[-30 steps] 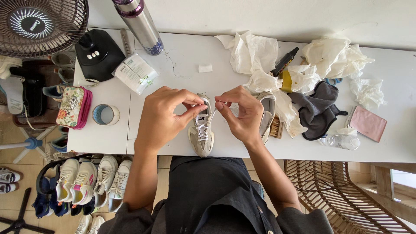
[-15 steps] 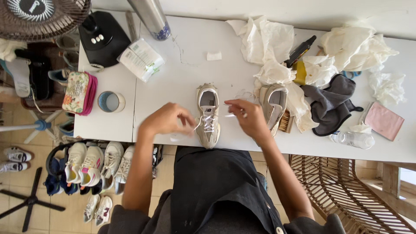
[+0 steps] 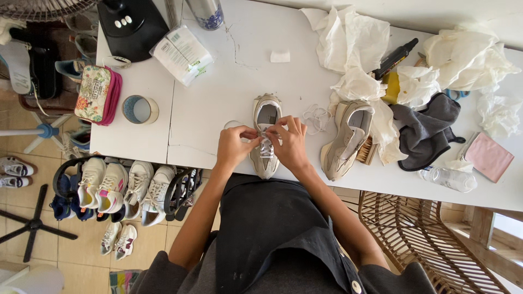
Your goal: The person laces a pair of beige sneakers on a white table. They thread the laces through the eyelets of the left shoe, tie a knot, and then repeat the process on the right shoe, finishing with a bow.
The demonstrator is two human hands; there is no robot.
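Observation:
A beige sneaker (image 3: 266,115) stands upright near the front edge of the white table (image 3: 218,103), toe toward me. My left hand (image 3: 235,145) and my right hand (image 3: 289,142) meet over its lacing, fingertips pinched on the white lace at the upper eyelets. A loop of lace (image 3: 232,124) shows just left of the shoe. The matching second sneaker (image 3: 347,139) lies a little to the right, with a loose white lace (image 3: 316,116) coiled between the two shoes.
Crumpled white paper (image 3: 354,49), a grey cloth (image 3: 425,128), a brush (image 3: 366,152), a yellow bottle (image 3: 390,87), a plastic bottle (image 3: 450,178) and a pink pad (image 3: 488,157) crowd the right. A tape roll (image 3: 140,109), floral pouch (image 3: 97,93), wipes pack (image 3: 182,54), fan base (image 3: 129,25) lie left. Shoes (image 3: 114,185) fill the floor.
My hands were spread apart pulling the lace out to both sides; now they have come together over the sneaker's upper eyelets. The view has shifted closer.

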